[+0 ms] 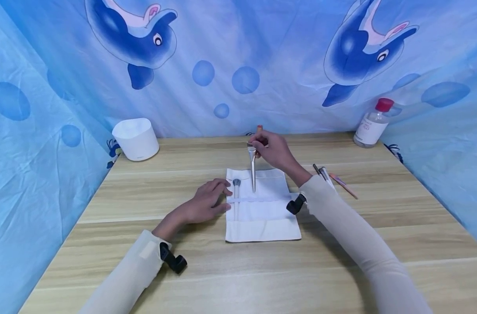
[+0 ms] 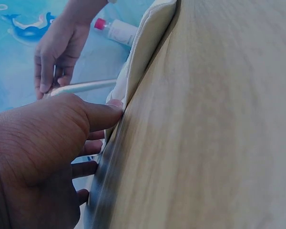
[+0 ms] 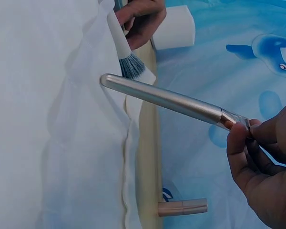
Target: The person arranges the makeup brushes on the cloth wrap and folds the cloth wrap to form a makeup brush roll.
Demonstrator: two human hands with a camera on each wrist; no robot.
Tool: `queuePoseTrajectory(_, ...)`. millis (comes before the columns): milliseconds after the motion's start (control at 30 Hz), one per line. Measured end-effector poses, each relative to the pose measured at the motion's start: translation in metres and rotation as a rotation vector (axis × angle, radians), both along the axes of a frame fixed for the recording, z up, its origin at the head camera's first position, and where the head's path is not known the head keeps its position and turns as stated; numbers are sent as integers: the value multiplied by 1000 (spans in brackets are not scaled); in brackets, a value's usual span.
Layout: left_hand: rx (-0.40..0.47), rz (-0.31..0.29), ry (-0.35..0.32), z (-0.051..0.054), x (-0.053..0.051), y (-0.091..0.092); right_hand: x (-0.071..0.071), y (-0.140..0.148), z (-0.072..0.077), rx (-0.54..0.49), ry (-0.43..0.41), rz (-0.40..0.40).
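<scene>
A white cloth brush roll lies flat on the table, with one makeup brush in its left side, bristles toward the far edge. My right hand pinches a silver-handled makeup brush near its head, above the far part of the roll. This brush's handle end points down toward the cloth; its head is mostly hidden by the fingers in the right wrist view. My left hand rests at the roll's left edge, fingers and thumb spread apart, the thumb touching the cloth edge.
Several slim brushes and a pinkish stick lie right of the roll. A copper-coloured tube stands behind the right hand. At the back are a white cup-like container and a red-capped bottle, before a blue curtain.
</scene>
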State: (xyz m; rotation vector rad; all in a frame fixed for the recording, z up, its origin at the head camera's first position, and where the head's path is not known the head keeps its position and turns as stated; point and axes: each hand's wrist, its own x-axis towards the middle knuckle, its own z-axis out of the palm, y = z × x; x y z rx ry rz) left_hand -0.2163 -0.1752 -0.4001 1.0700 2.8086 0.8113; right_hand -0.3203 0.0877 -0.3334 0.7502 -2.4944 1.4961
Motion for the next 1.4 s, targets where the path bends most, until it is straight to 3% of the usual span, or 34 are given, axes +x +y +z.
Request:
queuePoseTrajectory(400, -23, 7, -3, 0, -1, 0, 5, -8, -16, -20, -155, 108)
queuePoseTrajectory(967, -18, 10, 0, 0, -2, 0, 17, -4, -15, -96, -433, 217)
queuePoseTrajectory(1400, -8, 13, -7, 0, -1, 0, 19, -7, -17, -107, -440, 201)
